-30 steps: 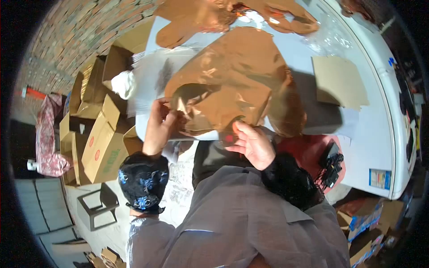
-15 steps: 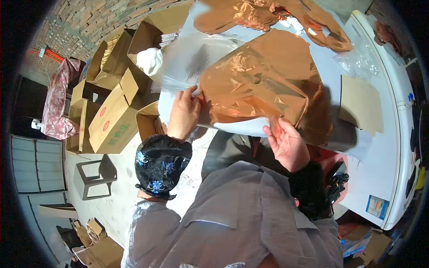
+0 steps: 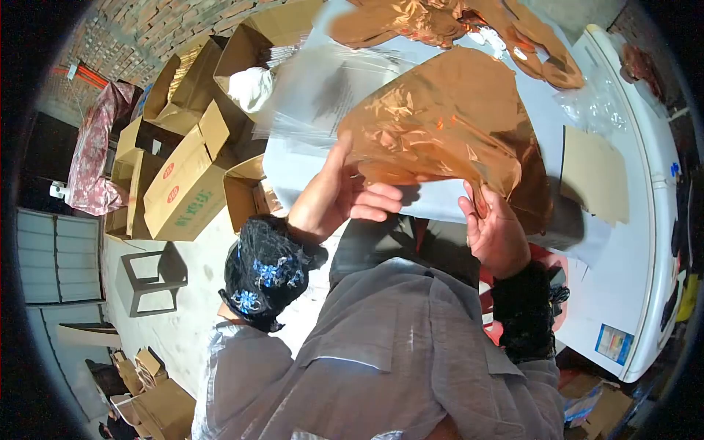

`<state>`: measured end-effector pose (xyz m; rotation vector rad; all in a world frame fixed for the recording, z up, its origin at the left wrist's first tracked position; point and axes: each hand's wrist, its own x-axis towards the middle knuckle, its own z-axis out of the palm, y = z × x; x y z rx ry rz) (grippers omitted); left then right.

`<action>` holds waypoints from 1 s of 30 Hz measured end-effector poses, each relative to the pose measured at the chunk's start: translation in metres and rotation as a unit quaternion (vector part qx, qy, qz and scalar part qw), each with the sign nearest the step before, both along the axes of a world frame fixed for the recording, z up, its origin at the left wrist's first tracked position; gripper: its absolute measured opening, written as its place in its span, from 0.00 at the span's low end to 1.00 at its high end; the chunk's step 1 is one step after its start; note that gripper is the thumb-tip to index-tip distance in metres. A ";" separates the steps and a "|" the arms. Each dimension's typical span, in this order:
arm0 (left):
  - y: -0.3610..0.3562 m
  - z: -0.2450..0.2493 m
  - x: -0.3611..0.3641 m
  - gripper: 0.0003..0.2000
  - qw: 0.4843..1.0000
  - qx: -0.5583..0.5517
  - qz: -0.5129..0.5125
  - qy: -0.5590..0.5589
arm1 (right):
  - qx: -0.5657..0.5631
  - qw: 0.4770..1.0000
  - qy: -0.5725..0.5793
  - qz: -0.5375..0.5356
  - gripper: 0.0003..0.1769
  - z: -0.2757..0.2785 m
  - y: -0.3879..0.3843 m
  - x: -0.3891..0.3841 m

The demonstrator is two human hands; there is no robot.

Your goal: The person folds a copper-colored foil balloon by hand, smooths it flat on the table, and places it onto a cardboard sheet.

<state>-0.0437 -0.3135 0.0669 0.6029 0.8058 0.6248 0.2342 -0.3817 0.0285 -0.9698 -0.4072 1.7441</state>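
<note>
A flat, crinkled copper-coloured foil balloon (image 3: pixel 447 117) lies over the table's near edge. My right hand (image 3: pixel 499 231) pinches its near edge at the lower right, thumb and fingers closed on the foil. At the balloon's left side is my left hand (image 3: pixel 341 191), its thumb up against the foil edge and its fingers stretched out apart below. Just beyond that hand lies a stack of clear plastic bags (image 3: pixel 315 95). More copper-coloured foil pieces (image 3: pixel 411 22) lie at the far side, with small white items (image 3: pixel 490 40) among them.
The white table (image 3: pixel 616 271) carries a cardboard sheet (image 3: pixel 594 172) and crumpled clear plastic (image 3: pixel 598 110) on the right. Open cardboard boxes (image 3: pixel 187 180) stand to the left, one holding a white bundle (image 3: pixel 251 89). A grey stool (image 3: pixel 150 279) is on the floor.
My left hand has turned and moved right, its fingers now spread below the foil edge. My right hand has shifted slightly right, still gripping the foil, whose near edge has lifted.
</note>
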 end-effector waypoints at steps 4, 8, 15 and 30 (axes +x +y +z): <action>-0.004 0.024 0.027 0.34 0.991 0.076 -0.017 0.113 | 0.168 0.918 -0.335 0.129 0.12 -0.018 0.002 0.030; -0.019 -0.003 0.044 0.21 0.982 0.142 -0.073 0.104 | -0.004 0.993 0.023 0.111 0.07 -0.022 -0.005 0.054; -0.057 -0.016 0.088 0.11 0.774 0.503 0.050 0.380 | -0.109 0.994 0.000 0.024 0.09 -0.011 -0.008 0.056; -0.008 -0.042 0.020 0.17 0.968 0.148 0.158 0.126 | -0.062 0.980 -0.145 0.120 0.15 -0.015 -0.012 0.002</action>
